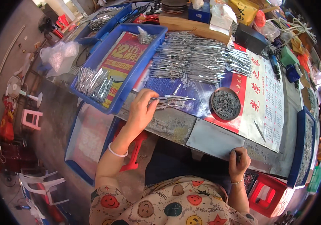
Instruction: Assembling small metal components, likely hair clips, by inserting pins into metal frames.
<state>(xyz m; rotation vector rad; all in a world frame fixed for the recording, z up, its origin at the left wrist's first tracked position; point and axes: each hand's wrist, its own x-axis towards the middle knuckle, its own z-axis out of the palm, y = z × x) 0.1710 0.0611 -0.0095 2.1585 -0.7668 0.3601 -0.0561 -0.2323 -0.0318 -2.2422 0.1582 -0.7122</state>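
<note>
Left hand (141, 108) is above the near edge of the worktop (173, 123), thumb and forefinger pinching the end of thin metal pieces (173, 100) — how many are in the grip, cannot tell. The pieces extend rightward from the fingertips in a loose, uneven cluster. Right hand (240, 163) is curled closed at the worktop's front edge, by the right corner of a flat grey plate (214, 138); whether it encloses anything, cannot tell.

Beyond the cluster, dense rows of similar metal pieces (190, 56) lie side by side, in front of a wooden box (190, 27). To the cluster's right, a round dish (225, 118) contains short dark pieces (226, 103). Farther right, one slim rod (259, 131) lies alone on a printed sheet (267, 97). Left of the rows — a blue tray (136, 74), with a bundle of metal pieces (93, 84) heaped at its near end.
</note>
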